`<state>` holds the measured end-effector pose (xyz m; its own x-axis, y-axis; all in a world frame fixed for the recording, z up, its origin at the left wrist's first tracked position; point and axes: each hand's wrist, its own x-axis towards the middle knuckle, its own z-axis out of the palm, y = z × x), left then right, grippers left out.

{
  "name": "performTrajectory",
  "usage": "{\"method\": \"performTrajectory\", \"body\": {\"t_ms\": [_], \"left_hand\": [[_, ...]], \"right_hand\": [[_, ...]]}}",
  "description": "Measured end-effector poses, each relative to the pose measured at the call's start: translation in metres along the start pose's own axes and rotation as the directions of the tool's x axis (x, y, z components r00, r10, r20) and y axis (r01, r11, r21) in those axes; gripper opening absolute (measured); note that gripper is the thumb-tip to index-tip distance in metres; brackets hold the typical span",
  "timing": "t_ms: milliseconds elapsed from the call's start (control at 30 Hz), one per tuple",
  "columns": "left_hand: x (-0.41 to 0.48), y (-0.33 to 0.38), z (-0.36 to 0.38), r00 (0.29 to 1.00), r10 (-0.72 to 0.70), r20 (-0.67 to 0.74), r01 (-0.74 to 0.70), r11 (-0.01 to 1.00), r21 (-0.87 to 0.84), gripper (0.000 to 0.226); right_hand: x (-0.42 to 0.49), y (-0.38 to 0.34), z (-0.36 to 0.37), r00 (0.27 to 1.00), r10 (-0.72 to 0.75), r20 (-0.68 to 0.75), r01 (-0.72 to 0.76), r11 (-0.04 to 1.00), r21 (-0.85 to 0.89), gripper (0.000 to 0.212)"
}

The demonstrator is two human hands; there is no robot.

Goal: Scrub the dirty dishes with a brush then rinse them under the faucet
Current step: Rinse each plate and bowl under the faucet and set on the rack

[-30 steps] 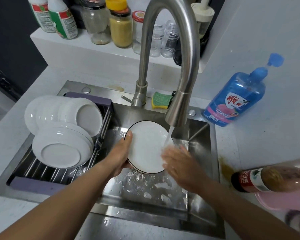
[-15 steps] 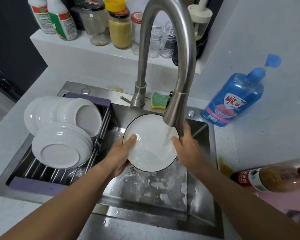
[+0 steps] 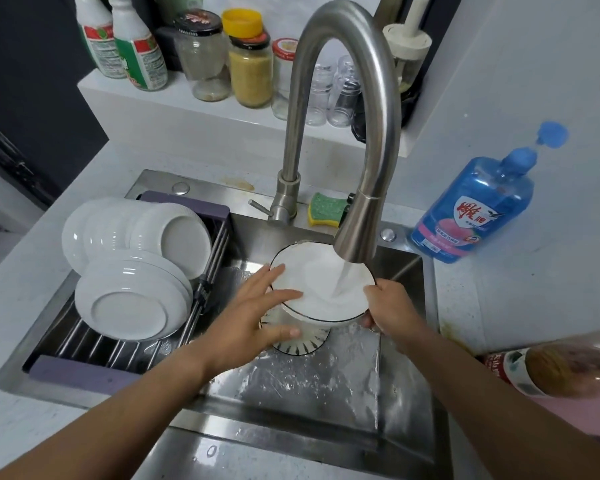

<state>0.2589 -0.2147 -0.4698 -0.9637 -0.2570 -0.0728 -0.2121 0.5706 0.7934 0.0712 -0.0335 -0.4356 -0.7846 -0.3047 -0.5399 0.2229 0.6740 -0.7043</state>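
A white bowl with a thin black rim [image 3: 323,285] sits under the running faucet [image 3: 355,233], filled with water that spills over. My right hand [image 3: 392,310] grips its right rim. My left hand [image 3: 257,306] lies with straight fingers on the left rim and the bowl's outer side. Under the bowl a second dish with black stripes [image 3: 302,342] rests on the sink floor [image 3: 309,382]. No brush is visible.
Several clean white plates [image 3: 129,299] lean on the drying rack [image 3: 201,209] over the sink's left half. A green-yellow sponge [image 3: 326,209] lies behind the faucet. A blue soap bottle [image 3: 471,209] stands right; a sauce bottle [image 3: 551,368] lies at the right edge. Jars line the back shelf.
The bowl has turned from tilted toward me to nearly level and filled with water. My left fingers moved onto its rim; my right hand shifted to the lower right rim.
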Motion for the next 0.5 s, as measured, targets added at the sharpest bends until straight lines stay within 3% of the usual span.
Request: {"method": "performTrajectory", "body": {"t_ms": [133, 233, 400, 500], "left_hand": [[0.005, -0.005, -0.014, 0.979, 0.182, -0.091, -0.167, 0.974, 0.156, 0.031], [0.008, -0.003, -0.025, 0.995, 0.041, -0.096, -0.048, 0.996, -0.07, 0.023], [0.01, -0.002, -0.036, 0.99, -0.138, -0.018, 0.114, 0.877, -0.467, 0.032], [0.003, -0.008, -0.039, 0.98, -0.201, -0.004, 0.164, 0.813, -0.558, 0.041]], "right_hand": [[-0.005, -0.006, 0.003, 0.983, 0.148, 0.104, -0.162, 0.977, 0.142, 0.023], [-0.007, -0.012, -0.001, 0.961, 0.178, 0.211, -0.216, 0.961, 0.173, 0.025], [-0.011, -0.007, -0.007, 0.955, -0.028, 0.297, -0.022, 0.986, 0.164, 0.061], [-0.024, 0.003, 0.0, 0.927, -0.131, 0.352, 0.071, 0.982, 0.176, 0.031]]}}
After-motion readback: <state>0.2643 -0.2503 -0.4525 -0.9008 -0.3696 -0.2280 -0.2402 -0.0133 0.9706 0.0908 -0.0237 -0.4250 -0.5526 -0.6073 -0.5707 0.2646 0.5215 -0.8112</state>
